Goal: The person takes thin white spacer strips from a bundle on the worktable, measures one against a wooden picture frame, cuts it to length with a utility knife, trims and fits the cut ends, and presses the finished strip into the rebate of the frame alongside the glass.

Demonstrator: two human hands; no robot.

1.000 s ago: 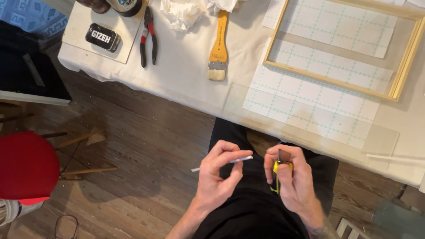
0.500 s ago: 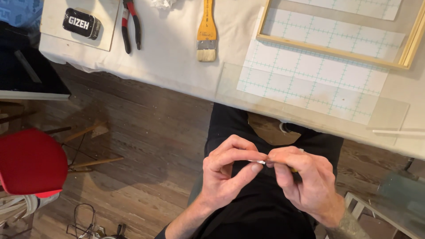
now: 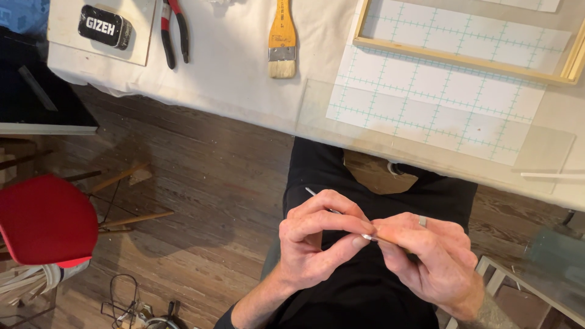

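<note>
Both hands meet over the lap: left hand point(image 3: 314, 244) and right hand point(image 3: 429, 259) pinching a thin metal blade point(image 3: 332, 211) between the fingertips, near the counter point(image 3: 231, 73) edge, paintbrush point(image 3: 282, 38) farther off.

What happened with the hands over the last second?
The left hand and right hand, apart a second ago, have come together; the fingertips of both now pinch the thin metal blade. The yellow cutter seen earlier in the right hand is now hidden. The paintbrush, pliers and wooden frame lie unmoved.
</note>
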